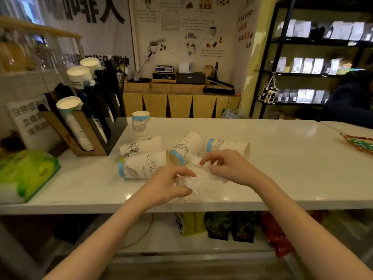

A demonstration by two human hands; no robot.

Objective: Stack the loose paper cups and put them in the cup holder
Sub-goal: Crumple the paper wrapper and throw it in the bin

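On white counter [282,158], both hands pinching tissue [198,181], cup print unreadable

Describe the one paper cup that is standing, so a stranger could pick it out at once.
Start at the angled cup holder on the counter's left end. Just right of it, behind the loose cups, stands the upright cup. The four fallen cups lie on their sides; it alone stands.

On a white marble-look counter [282,158], four printed paper cups lie on their sides [145,166] behind a crumpled white tissue [199,182]. One printed paper cup stands upright [141,126] behind them. A wood-and-black slanted cup holder [90,142] sits at the left.
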